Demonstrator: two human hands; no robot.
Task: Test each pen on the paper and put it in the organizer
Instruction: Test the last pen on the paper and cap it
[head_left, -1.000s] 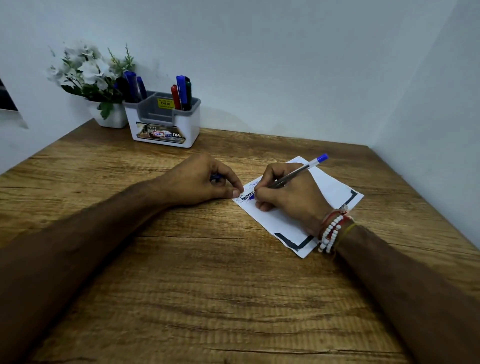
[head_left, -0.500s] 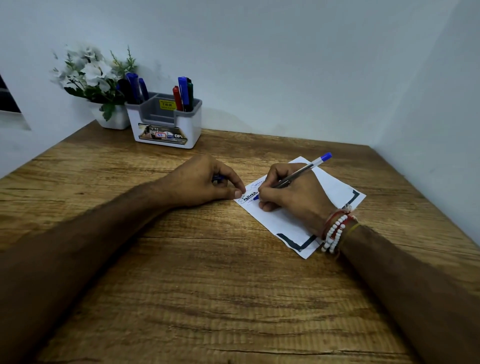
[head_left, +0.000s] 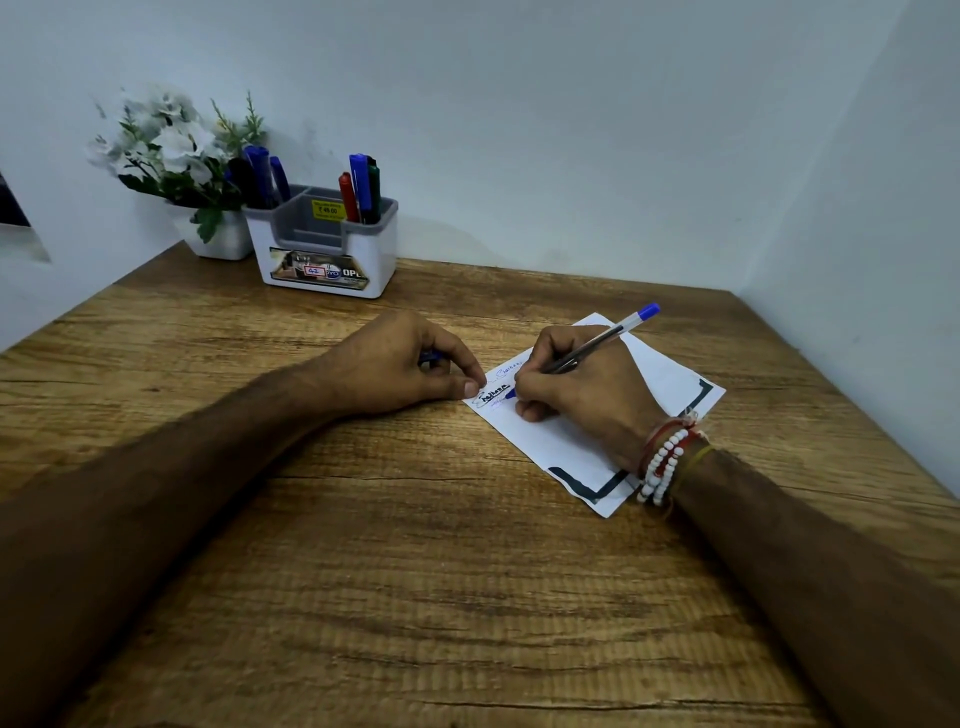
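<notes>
On the wooden table (head_left: 415, 571) a white paper (head_left: 670, 376) with dark corner marks lies right of centre, turned at an angle; the right hand (head_left: 582, 395) rests on it, thumb and first fingers pinching a clear-barrelled pen (head_left: 597, 344) low on its shaft, the other fingers curled under; the pen's blue tip meets the paper's near-left corner beside dark and blue scribbles, while its blue end cap slants up to the far right; beaded bracelets (head_left: 665, 462) circle that wrist. The left hand (head_left: 400, 369) lies on the table just left of the paper, its fingers curled round a small blue piece (head_left: 430, 357) that is mostly hidden, its thumb tip touching the paper's left edge. At the far left, against the wall, stands the white and grey organizer (head_left: 332, 260); blue and dark pens (head_left: 262, 176) stand upright in its left compartment, red, blue and green pens (head_left: 361, 189) in its right one; a white pot (head_left: 218, 236) of pale flowers sits just to its left.
</notes>
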